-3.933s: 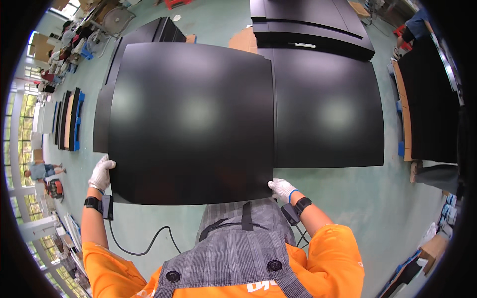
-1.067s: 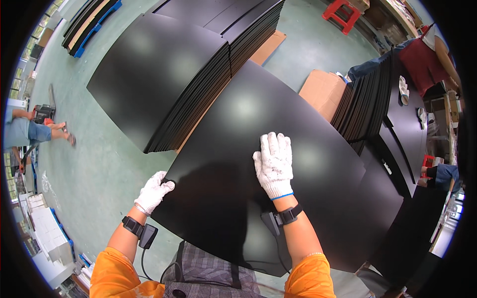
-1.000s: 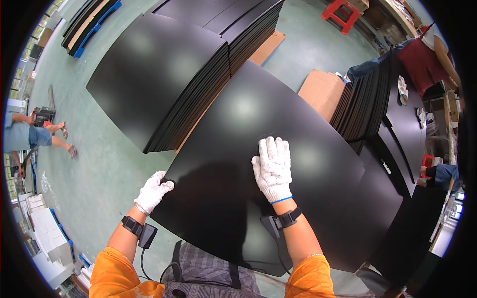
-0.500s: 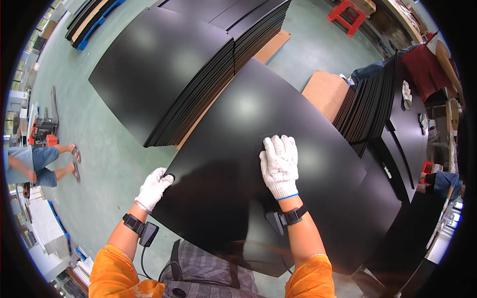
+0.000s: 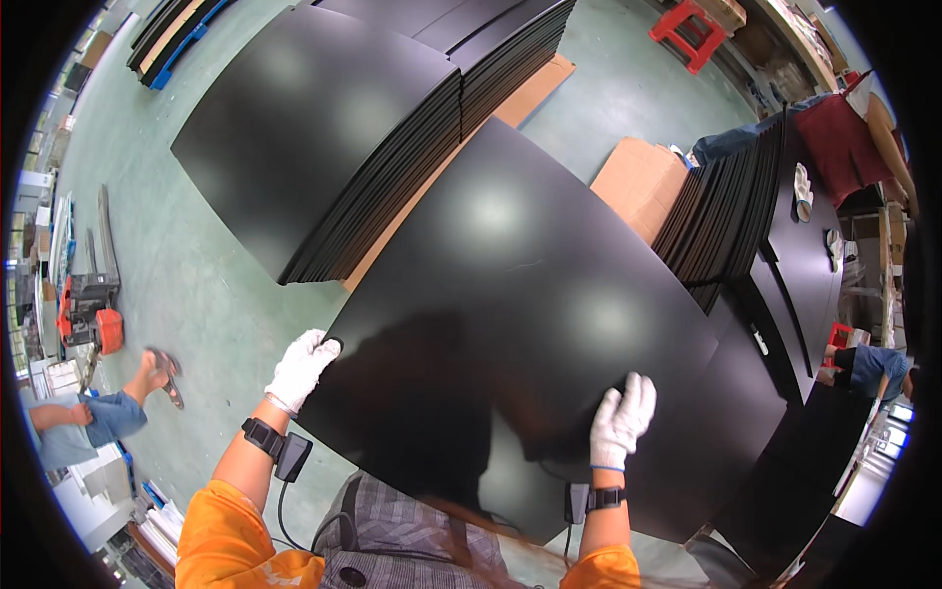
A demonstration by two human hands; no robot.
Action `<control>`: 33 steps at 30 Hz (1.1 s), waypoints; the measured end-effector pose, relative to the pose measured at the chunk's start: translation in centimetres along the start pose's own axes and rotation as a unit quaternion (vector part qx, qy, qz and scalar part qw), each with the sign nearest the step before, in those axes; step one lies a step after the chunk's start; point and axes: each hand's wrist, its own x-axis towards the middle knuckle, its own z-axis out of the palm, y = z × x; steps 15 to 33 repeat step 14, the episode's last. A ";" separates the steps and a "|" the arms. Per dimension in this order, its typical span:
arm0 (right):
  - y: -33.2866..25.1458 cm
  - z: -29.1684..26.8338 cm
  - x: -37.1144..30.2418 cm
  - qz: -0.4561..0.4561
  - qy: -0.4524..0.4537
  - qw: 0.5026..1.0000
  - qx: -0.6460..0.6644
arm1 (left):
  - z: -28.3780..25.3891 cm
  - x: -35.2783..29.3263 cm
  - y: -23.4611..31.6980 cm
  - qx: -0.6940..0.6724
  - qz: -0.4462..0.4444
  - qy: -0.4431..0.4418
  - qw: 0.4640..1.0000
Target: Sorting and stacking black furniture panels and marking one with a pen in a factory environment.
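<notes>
A large glossy black panel (image 5: 442,285) spans the middle of the view, its near edge close to my body. My left hand (image 5: 304,373), in a white knit glove, grips its left edge, thumb on top and fingers reaching over the side. My right hand (image 5: 623,422), gloved the same way, is over the panel's near right part with fingers stretched out and nothing in them. Whether it touches the surface I cannot tell. A thin pale mark (image 5: 527,265) shows near the panel's middle.
Beyond the panel stands a stack of black panels (image 5: 324,128); another stack (image 5: 726,206) is at the right, with loose gloves (image 5: 804,191) on top. Cardboard (image 5: 640,187) lies between. A red stool (image 5: 690,34) stands farther back. At left are a walking person's leg (image 5: 123,407) and a pallet jack (image 5: 93,314).
My right hand has moved from the panel's middle toward me and to the right. My left hand keeps its grip on the edge. At left, the walking person has come nearer.
</notes>
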 end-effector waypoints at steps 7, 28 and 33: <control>8.1 -2.4 -7.8 0.411 -0.075 0.908 -0.009 | 1.3 0.4 -0.2 0.046 -0.003 0.009 0.999; 7.1 -4.8 -6.0 0.505 -0.114 0.850 0.097 | 0.5 1.8 0.8 0.160 -0.021 0.017 0.987; 7.1 -4.8 -6.0 0.505 -0.114 0.850 0.097 | 0.5 1.8 0.8 0.160 -0.021 0.017 0.987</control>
